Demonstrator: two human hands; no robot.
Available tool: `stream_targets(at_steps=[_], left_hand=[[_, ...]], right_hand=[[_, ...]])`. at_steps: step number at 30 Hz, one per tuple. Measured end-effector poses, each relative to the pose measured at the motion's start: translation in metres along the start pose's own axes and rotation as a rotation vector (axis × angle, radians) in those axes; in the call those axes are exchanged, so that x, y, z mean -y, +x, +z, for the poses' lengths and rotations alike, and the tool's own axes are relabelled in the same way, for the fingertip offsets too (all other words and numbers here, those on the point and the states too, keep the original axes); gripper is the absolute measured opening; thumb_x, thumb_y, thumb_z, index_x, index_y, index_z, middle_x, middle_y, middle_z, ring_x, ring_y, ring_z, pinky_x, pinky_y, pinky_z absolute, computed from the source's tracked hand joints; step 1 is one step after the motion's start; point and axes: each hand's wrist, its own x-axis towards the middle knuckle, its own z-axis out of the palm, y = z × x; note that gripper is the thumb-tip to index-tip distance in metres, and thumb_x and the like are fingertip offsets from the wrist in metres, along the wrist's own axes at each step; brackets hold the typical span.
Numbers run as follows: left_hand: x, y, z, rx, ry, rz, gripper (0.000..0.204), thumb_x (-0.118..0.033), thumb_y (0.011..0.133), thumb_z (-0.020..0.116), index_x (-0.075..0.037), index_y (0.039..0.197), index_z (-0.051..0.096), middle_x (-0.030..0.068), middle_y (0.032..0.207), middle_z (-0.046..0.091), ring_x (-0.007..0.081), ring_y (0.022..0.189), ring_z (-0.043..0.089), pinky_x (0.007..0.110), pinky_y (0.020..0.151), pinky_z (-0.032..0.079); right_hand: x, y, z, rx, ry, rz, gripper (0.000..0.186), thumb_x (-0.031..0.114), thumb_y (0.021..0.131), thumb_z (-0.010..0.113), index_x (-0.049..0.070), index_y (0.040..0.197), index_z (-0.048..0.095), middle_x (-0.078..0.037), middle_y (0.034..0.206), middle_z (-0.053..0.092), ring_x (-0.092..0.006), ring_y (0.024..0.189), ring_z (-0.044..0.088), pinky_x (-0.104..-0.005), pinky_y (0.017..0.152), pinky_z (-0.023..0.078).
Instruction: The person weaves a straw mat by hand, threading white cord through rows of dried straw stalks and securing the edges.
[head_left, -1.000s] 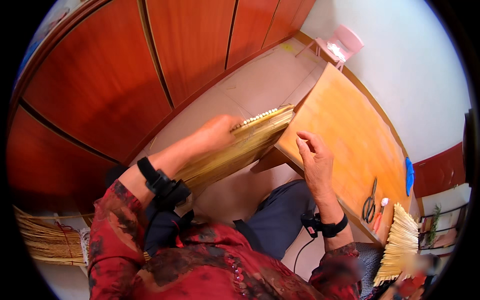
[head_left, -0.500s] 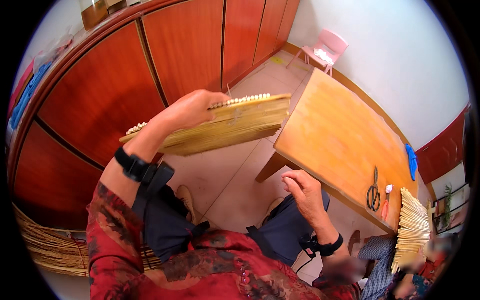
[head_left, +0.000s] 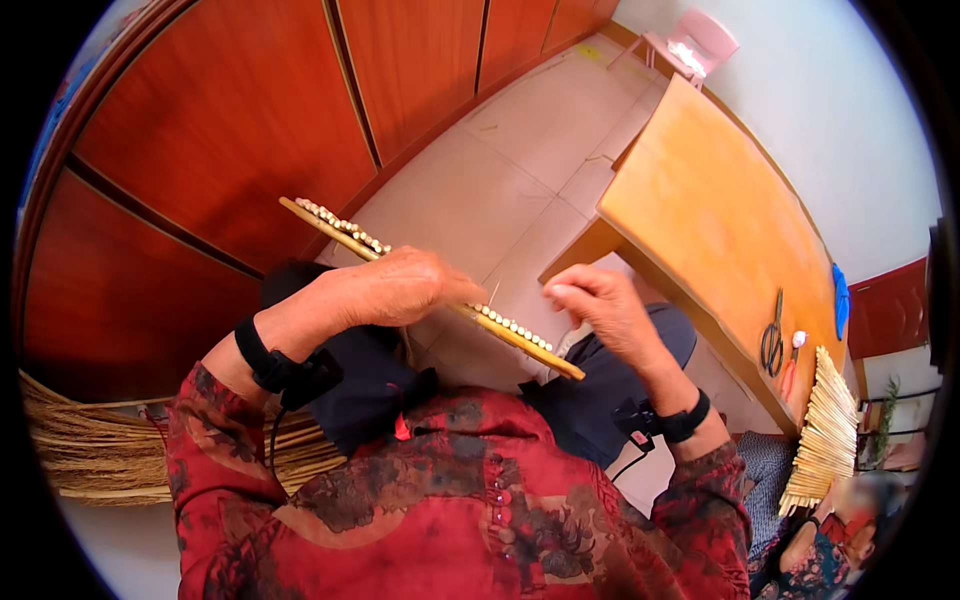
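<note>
My left hand (head_left: 405, 285) grips a long, flat straw piece (head_left: 530, 350), now seen almost edge-on and slanting down to the right, with a row of pale round stalk ends along a yellow strip. My fingers cover its middle. A thin strand (head_left: 496, 293) stands up beside them. My right hand (head_left: 590, 305) is held just right of that strand, above the piece, thumb and forefinger pinched; what is between them, if anything, is too small to make out.
Wooden table (head_left: 700, 200) at right with black scissors (head_left: 772, 350), red-handled tool (head_left: 788, 375), blue cloth (head_left: 840, 300). Red cabinets (head_left: 240, 120) line the left; pink chair (head_left: 700, 45) behind. Straw bundle (head_left: 120, 440) lies lower left. Another person (head_left: 830, 560) sits lower right by a straw fan-like piece (head_left: 820, 430).
The straw piece has swung from rising rightward to sloping down rightward, closer to my lap. My left hand has moved right and down; my right hand has risen toward it.
</note>
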Motion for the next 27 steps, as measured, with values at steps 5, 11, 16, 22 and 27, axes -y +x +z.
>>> stream_targets(at_steps=[5, 11, 16, 22, 27], left_hand=[[-0.006, -0.009, 0.031, 0.022, -0.144, -0.036, 0.033, 0.000, 0.083, 0.053, -0.012, 0.113, 0.060, 0.0098, 0.095, 0.066, 0.0334, 0.087, 0.061, 0.040, 0.075, 0.048], [-0.009, -0.011, 0.030, 0.109, -0.241, -0.158, 0.040, 0.000, 0.077, 0.057, -0.016, 0.113, 0.063, 0.0094, 0.101, 0.067, 0.0329, 0.093, 0.061, 0.043, 0.078, 0.045], [-0.018, -0.003, 0.029, 0.070, -0.210, -0.134, 0.040, -0.002, 0.077, 0.056, -0.017, 0.113, 0.064, 0.0063, 0.101, 0.068, 0.0310, 0.094, 0.061, 0.044, 0.079, 0.043], [-0.020, -0.005, 0.027, 0.228, -0.251, -0.210, 0.037, -0.001, 0.075, 0.065, -0.011, 0.111, 0.062, 0.0054, 0.109, 0.066, 0.0290, 0.107, 0.057, 0.043, 0.085, 0.043], [-0.022, -0.009, 0.036, 0.172, -0.215, -0.183, 0.031, -0.002, 0.076, 0.064, -0.009, 0.106, 0.063, 0.0091, 0.099, 0.066, 0.0299, 0.097, 0.060, 0.042, 0.085, 0.043]], right_hand=[[-0.027, -0.007, 0.035, 0.224, 0.132, 0.186, 0.018, 0.018, 0.092, 0.062, 0.001, 0.091, 0.068, 0.003, 0.070, 0.059, -0.0034, 0.060, 0.049, -0.0198, 0.054, 0.042], [-0.026, -0.008, 0.051, 0.232, 0.218, 0.216, 0.020, 0.019, 0.092, 0.063, -0.001, 0.090, 0.067, 0.002, 0.072, 0.061, -0.0025, 0.066, 0.053, -0.0207, 0.058, 0.044], [-0.027, -0.002, 0.056, 0.241, 0.190, 0.183, 0.021, 0.019, 0.091, 0.064, -0.001, 0.090, 0.067, 0.000, 0.073, 0.063, -0.0040, 0.069, 0.056, -0.0220, 0.061, 0.046], [-0.024, 0.003, 0.057, 0.253, 0.031, 0.136, 0.019, 0.017, 0.089, 0.064, -0.001, 0.087, 0.066, -0.003, 0.072, 0.064, -0.0059, 0.069, 0.057, -0.0241, 0.062, 0.047], [-0.034, -0.002, 0.069, 0.171, 0.082, 0.041, 0.017, 0.015, 0.088, 0.063, -0.001, 0.084, 0.065, -0.001, 0.068, 0.061, -0.0063, 0.065, 0.055, -0.0238, 0.058, 0.045]])
